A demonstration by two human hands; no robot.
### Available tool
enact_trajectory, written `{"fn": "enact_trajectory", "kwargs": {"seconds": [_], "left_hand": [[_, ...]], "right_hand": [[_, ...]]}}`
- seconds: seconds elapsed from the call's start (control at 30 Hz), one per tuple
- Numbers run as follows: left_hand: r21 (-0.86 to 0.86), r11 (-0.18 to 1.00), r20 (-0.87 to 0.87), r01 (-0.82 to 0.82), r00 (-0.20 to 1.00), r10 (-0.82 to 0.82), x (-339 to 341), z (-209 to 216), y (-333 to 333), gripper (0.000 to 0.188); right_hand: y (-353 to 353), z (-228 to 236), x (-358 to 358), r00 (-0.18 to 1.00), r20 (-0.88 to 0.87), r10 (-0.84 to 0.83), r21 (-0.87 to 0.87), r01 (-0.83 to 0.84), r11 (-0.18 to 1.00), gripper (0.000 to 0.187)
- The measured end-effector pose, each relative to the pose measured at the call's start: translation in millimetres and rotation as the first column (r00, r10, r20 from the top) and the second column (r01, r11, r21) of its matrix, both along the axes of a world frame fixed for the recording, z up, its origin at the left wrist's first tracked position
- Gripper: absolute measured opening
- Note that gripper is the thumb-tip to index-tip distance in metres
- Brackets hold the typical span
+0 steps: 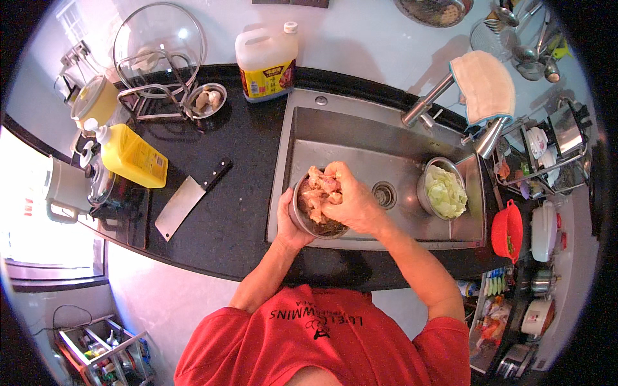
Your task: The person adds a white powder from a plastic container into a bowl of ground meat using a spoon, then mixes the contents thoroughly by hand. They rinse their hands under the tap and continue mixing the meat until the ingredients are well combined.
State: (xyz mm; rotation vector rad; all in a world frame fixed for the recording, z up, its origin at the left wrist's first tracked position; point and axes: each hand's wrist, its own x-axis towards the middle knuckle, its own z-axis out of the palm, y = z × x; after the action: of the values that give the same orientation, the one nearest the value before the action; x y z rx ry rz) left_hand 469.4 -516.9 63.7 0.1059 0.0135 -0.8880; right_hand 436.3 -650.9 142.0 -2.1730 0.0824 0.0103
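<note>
My left hand (291, 222) is wrapped round the left side of a round metal bowl (300, 215), holding it above the near left part of the sink. Pieces of raw meat (315, 196), pale pink and looking like chicken, rise above the bowl's rim. Dark, wet-looking contents lie lower in the bowl. My right hand (354, 199) reaches over the bowl from the right, thumb and fingers closed on some of the meat. Its palm side is hidden from view.
Cabbage leaves fill another metal bowl (425, 186) in the sink (347, 151), under the cloth-draped faucet (428, 103). A cleaver (182, 207) lies on the black counter (238, 186) at left. Around stand a yellow bottle (138, 157), a large jug (267, 64) and a red basket (507, 231).
</note>
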Motion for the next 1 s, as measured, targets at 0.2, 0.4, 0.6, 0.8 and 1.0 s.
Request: {"fn": "enact_trajectory", "kwargs": {"seconds": [0.2, 0.4, 0.6, 0.8, 1.0], "left_hand": [[0.049, 0.998, -0.055, 0.026, 0.998, -0.023, 0, -11, 8, 0.058], [0.253, 0.964, -0.108, -0.079, 0.988, 0.109, -13, -25, 2, 0.059], [0.289, 0.952, 0.005, -0.102, 0.994, 0.105, -16, -35, -8, 0.064], [0.037, 0.998, 0.026, -0.043, 0.999, 0.042, 6, -17, -2, 0.060], [-0.063, 0.989, -0.008, 0.131, 0.991, -0.132, 3, -15, 1, 0.059]], "right_hand": [[5, 16, -6, 0.970, -0.042, 0.237, -0.359, -0.237, 0.903, 0.053], [15, -19, -2, 0.924, -0.363, 0.120, -0.312, -0.242, 0.919, 0.062], [8, -73, -13, 0.990, -0.143, 0.018, 0.072, -0.008, 0.997, 0.064], [7, 3, -9, 0.915, -0.398, 0.072, 0.723, 0.264, 0.639, 0.061], [1, 3, -8, 0.992, -0.120, 0.028, -0.240, -0.056, 0.969, 0.044]]}}
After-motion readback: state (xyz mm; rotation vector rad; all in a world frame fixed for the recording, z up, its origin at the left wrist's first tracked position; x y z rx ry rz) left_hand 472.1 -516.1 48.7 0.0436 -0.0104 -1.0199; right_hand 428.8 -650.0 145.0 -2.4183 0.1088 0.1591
